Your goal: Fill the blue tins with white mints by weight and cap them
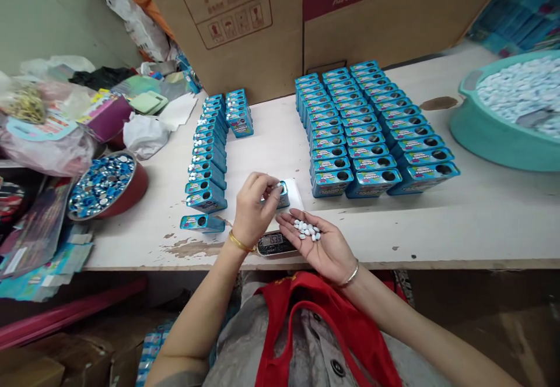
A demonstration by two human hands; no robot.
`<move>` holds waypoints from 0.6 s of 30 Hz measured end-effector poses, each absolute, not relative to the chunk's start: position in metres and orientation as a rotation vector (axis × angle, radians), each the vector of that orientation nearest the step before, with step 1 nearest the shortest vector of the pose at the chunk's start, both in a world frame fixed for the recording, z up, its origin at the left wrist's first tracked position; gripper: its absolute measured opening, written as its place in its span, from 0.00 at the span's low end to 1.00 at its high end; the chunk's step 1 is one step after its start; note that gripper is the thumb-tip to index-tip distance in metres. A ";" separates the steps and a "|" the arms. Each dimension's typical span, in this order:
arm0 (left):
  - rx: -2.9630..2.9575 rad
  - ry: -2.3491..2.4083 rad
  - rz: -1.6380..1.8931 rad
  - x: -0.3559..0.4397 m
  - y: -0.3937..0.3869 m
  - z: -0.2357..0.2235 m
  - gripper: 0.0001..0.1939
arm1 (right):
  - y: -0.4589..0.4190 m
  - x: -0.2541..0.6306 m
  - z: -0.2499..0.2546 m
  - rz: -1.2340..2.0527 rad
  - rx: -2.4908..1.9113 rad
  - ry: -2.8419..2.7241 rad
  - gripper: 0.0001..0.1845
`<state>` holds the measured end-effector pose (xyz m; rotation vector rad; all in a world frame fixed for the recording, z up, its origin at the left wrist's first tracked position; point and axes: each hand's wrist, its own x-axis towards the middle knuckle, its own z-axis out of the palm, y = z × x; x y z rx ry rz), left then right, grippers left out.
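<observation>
My left hand [256, 206] is over a blue tin [284, 194], its thumb and fingers pinched on a small white candy [279, 185] at the tin's top. That tin, partly hidden by the hand, stands on the white plate [296, 197] of a small digital scale [275, 248] with a lit display. Palm up beside the scale, my right hand [328, 250] cups several white candies [307, 229]. Left of my left hand, a row of blue tins [205, 200] stands on the table, many with white candies at their openings.
Rows of blue tins with round openings [371, 162] stand right of centre. A teal tub [503, 142] of white candies is at the far right. A red bowl [131, 192] holds blue and silver pieces. Cardboard boxes [262, 55] wall the back; bags [144, 133] crowd the left.
</observation>
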<state>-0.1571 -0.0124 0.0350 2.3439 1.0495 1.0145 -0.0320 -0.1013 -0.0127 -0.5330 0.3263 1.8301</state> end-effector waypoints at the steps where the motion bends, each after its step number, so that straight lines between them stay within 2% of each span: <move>1: 2.352 1.079 0.990 -0.158 -0.006 0.035 0.02 | -0.101 -0.031 -0.013 1.831 -0.542 0.333 0.12; 5: 2.284 1.151 0.932 -0.164 0.001 0.035 0.03 | -0.105 -0.026 -0.019 1.810 -0.562 0.348 0.12; 12: 2.303 1.059 0.951 -0.170 -0.035 0.039 0.03 | -0.121 -0.010 -0.036 1.819 -0.646 0.338 0.10; 18: 1.969 1.395 1.207 -0.211 -0.047 0.028 0.03 | -0.134 0.002 -0.050 1.837 -0.750 0.353 0.10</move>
